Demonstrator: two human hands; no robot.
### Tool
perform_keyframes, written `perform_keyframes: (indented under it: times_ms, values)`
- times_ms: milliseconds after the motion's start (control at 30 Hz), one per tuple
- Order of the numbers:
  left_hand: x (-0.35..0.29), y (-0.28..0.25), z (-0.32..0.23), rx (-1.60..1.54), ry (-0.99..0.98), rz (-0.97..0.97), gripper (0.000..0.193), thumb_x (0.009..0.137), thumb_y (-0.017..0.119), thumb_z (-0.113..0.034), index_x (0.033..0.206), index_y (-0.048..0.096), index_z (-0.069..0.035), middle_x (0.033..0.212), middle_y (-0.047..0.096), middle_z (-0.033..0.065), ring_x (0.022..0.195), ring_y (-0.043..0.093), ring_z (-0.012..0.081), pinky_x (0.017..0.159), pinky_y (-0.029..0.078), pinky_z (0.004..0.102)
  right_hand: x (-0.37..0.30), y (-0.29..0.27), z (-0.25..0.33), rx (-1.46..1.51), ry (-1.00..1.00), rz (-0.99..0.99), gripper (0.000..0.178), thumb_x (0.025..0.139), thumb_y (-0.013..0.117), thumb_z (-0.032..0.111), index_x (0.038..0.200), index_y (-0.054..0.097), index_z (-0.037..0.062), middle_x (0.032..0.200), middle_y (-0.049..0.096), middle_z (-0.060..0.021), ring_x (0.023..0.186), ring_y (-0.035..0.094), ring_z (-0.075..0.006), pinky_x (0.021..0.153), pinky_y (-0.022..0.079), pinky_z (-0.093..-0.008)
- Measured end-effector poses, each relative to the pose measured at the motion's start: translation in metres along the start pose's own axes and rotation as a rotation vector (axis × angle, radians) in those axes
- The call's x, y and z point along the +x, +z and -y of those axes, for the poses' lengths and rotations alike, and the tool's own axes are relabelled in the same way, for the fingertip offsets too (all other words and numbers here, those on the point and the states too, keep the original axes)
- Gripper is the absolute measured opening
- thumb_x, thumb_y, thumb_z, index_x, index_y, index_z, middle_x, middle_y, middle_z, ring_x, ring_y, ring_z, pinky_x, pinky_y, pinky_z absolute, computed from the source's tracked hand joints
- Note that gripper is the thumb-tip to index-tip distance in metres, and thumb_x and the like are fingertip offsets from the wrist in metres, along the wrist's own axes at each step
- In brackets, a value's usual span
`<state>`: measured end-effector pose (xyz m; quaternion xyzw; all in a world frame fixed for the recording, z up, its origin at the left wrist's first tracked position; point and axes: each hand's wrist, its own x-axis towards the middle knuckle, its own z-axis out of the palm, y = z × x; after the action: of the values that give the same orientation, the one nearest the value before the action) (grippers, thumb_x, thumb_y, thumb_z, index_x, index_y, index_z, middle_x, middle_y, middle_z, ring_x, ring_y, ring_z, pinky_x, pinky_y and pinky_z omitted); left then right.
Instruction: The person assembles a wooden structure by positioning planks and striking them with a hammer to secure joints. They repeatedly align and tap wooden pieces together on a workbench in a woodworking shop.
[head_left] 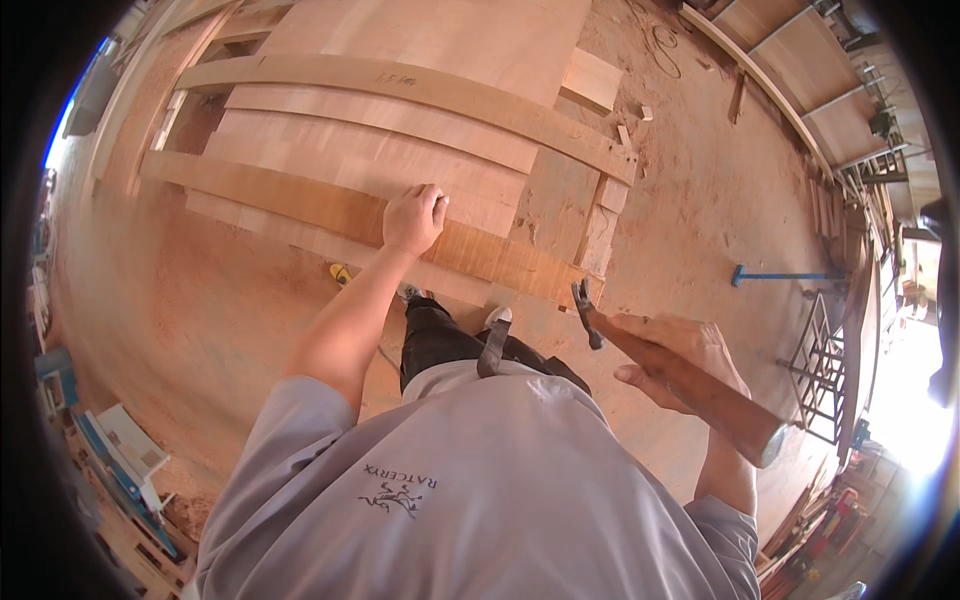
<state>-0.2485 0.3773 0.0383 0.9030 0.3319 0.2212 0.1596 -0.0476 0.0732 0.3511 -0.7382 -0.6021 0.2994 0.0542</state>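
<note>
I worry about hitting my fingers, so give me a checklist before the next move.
1. Left hand apart from the hammer head: ok.
2. Right hand at the hammer's handle: ok.
3. Firm grip on it: cannot tell.
4. Left fist holding something: cannot tell; its inside is hidden.
5. Floor free of loose bits: not ok; a small offcut lies near the far plank's right end.

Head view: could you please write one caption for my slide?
Right hand holding a hammer, left hand closed over a long wooden board.
</note>
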Motion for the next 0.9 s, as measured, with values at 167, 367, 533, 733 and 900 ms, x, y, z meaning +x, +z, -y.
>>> perform_keyframes:
  times_ms: [167, 367, 533, 733, 900]
  values:
    - [-0.004, 0.002, -0.002, -0.018, -0.002, -0.019, 0.013, 0.093, 0.065, -0.022, 0.088, 0.062, -0.010, 0.088, 0.070, 0.0080, 0.084, 0.068, 0.0308, 0.072, 0.054, 0.0455, 0.009, 0.025, -0.047, 0.497, -0.367, -0.287, 0.026, 0.086, 0.080, 0.032, 0.098, 0.067, 0.0120, 0.075, 0.062, -0.0070, 0.085, 0.063, -0.0254, 0.090, 0.051, -0.0451]
    - [-0.003, 0.005, 0.004, 0.002, -0.030, 0.012, 0.012, 0.093, 0.065, -0.022, 0.090, 0.062, -0.010, 0.090, 0.071, 0.0072, 0.084, 0.068, 0.0312, 0.071, 0.055, 0.0459, 0.048, 0.037, -0.058, 1.398, -0.257, -0.557, 0.030, 0.100, 0.058, 0.013, 0.072, 0.049, 0.0085, 0.057, 0.044, -0.0009, 0.053, 0.047, -0.0154, 0.053, 0.042, -0.0347]
    - [-0.005, 0.004, 0.004, -0.020, -0.041, 0.004, 0.010, 0.092, 0.065, -0.020, 0.090, 0.061, -0.011, 0.088, 0.071, 0.0069, 0.084, 0.069, 0.0304, 0.071, 0.054, 0.0458, 0.115, 0.071, -0.040, 1.222, -0.038, -0.325, 0.025, 0.098, 0.063, 0.013, 0.074, 0.055, 0.0092, 0.057, 0.051, 0.0039, 0.049, 0.046, -0.0069, 0.045, 0.037, -0.0260]
    - [-0.004, 0.003, 0.002, -0.072, -0.037, -0.039, 0.012, 0.093, 0.064, -0.021, 0.087, 0.060, -0.012, 0.084, 0.069, 0.0063, 0.082, 0.068, 0.0301, 0.069, 0.053, 0.0461, 0.172, 0.096, -0.026, 1.044, 0.094, -0.195, 0.033, 0.099, 0.067, 0.019, 0.072, 0.050, 0.0097, 0.056, 0.047, 0.0024, 0.045, 0.042, -0.0083, 0.044, 0.034, -0.0259]
    - [-0.006, 0.003, 0.003, -0.044, -0.033, -0.051, 0.010, 0.091, 0.066, -0.021, 0.090, 0.062, -0.012, 0.086, 0.070, 0.0052, 0.082, 0.068, 0.0292, 0.069, 0.054, 0.0445, 0.180, 0.088, -0.013, 1.021, 0.006, -0.184, 0.035, 0.096, 0.071, 0.021, 0.068, 0.056, 0.0066, 0.057, 0.050, 0.0036, 0.052, 0.044, -0.0061, 0.048, 0.036, -0.0290]
